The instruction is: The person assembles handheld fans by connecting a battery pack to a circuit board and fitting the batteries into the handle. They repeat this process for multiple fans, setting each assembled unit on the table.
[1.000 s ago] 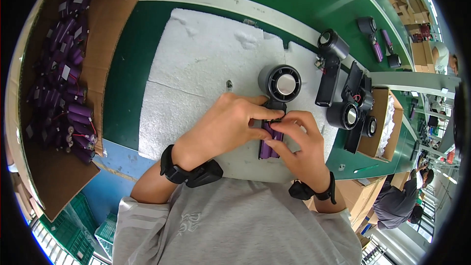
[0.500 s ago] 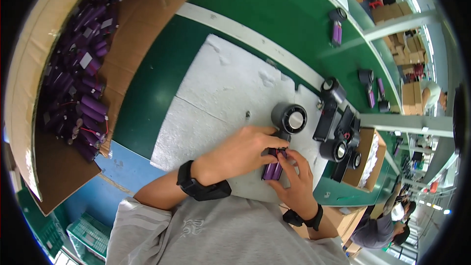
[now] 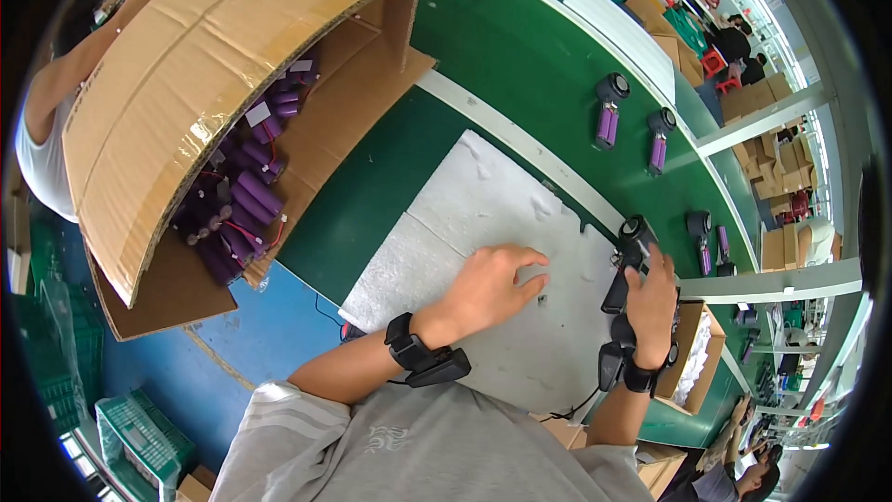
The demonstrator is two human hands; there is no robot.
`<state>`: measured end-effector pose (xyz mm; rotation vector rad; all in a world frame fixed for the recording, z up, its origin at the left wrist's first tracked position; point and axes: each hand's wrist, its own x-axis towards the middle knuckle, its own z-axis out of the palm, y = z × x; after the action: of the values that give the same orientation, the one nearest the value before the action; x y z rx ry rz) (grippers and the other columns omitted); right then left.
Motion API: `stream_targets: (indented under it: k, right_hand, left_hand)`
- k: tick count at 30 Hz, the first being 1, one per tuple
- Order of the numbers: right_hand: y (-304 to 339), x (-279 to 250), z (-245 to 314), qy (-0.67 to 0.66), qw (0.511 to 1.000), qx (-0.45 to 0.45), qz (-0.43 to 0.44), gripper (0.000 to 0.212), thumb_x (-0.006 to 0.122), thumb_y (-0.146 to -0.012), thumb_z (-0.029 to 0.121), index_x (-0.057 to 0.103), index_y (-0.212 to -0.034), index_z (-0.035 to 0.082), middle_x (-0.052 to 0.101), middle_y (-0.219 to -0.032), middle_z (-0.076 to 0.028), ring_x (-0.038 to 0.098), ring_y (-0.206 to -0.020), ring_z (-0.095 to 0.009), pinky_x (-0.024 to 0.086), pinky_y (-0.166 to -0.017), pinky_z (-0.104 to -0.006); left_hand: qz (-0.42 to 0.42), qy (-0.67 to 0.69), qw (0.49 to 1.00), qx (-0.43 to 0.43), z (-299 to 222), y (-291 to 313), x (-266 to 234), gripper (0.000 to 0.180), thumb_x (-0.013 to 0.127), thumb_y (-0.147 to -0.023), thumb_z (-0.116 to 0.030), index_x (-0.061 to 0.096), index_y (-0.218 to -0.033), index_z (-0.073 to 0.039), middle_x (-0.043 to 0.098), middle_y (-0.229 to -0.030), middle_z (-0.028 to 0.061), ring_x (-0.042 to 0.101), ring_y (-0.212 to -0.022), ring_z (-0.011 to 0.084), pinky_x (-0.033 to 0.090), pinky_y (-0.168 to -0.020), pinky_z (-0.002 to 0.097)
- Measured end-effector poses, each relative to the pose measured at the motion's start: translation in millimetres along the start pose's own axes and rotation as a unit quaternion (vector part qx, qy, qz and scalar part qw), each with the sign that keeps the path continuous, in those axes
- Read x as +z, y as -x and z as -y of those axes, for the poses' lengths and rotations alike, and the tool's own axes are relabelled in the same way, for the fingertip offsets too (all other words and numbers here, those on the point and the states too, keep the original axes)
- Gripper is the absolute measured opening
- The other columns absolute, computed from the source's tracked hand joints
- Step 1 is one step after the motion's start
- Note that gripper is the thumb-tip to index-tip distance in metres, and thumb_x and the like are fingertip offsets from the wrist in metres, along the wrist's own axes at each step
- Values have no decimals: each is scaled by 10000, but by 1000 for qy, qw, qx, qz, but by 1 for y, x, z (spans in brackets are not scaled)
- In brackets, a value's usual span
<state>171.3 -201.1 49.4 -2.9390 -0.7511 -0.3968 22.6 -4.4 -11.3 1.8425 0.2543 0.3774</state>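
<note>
My left hand [image 3: 492,286] hovers over the white foam sheet [image 3: 437,214], its thumb and fingers apart with nothing between them. At the right edge of the sheet, my right hand [image 3: 653,307] reaches over a group of black handheld device bodies with round heads [image 3: 636,231]. Its fingers are stretched out and partly cover those bodies. A black housing [image 3: 617,290] shows beside the right thumb. Whether the right fingertips touch a body cannot be made out. Both wrists wear black straps with small modules.
A large cardboard box [image 3: 232,65] of purple battery packs [image 3: 255,195] stands at left. Black heads with purple batteries [image 3: 607,121] lie on the green surface beyond the white rail [image 3: 520,144]. A small carton [image 3: 692,353] sits at right. Another person's arm [image 3: 88,74] is behind the large box.
The device with purple batteries has left my hands and the foam sheet. My hands have separated, the right moving to the black bodies. Another battery-fitted device shows beyond the rail. The view has shifted.
</note>
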Motion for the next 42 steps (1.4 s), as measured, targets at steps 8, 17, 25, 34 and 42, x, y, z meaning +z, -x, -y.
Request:
stream_targets:
  k: [8,17,25,34,42]
  right_hand:
    - [15,7,3,-125,973,86,172,458,643,-857,102,532,-1293,18,492,-1351,-251,495,-1204,-449,438,-961,-468]
    - [65,-29,32,-260,963,-66,-16,444,686,-812,45,559,-1237,18,508,-1336,-207,538,-1164,-381,486,-909,-418]
    - [95,-23,19,-380,917,-80,86,456,715,-778,15,578,-1213,42,528,-1320,-172,612,-1036,-300,525,-805,-355]
    - [112,-14,9,-439,883,-92,137,457,743,-768,32,595,-1199,61,543,-1291,-153,637,-957,-248,535,-767,-336]
    - [110,-15,13,-483,857,-104,148,430,742,-770,25,614,-1180,59,547,-1281,-144,646,-926,-235,540,-762,-324]
  left_hand:
    - [-8,10,1000,-21,2,-4,-15,234,713,-821,-187,708,-1026,-75,703,-953,149,650,-699,260,543,-691,367]
    - [-290,-369,880,-68,41,-93,-187,378,632,-835,-279,667,-1171,-110,641,-1179,213,627,-1081,354,484,-936,452]
    - [-265,-632,688,-239,109,-141,-260,471,532,-842,-238,581,-1272,-52,486,-1399,214,425,-1296,408,304,-1051,580]
    - [-201,-567,740,-301,77,-143,-250,447,534,-854,-196,577,-1272,-46,499,-1393,196,416,-1340,346,322,-1081,505]
    - [-190,-515,820,-166,93,-126,-255,375,584,-824,-124,649,-1190,-173,554,-1340,174,467,-1298,359,355,-1067,507]
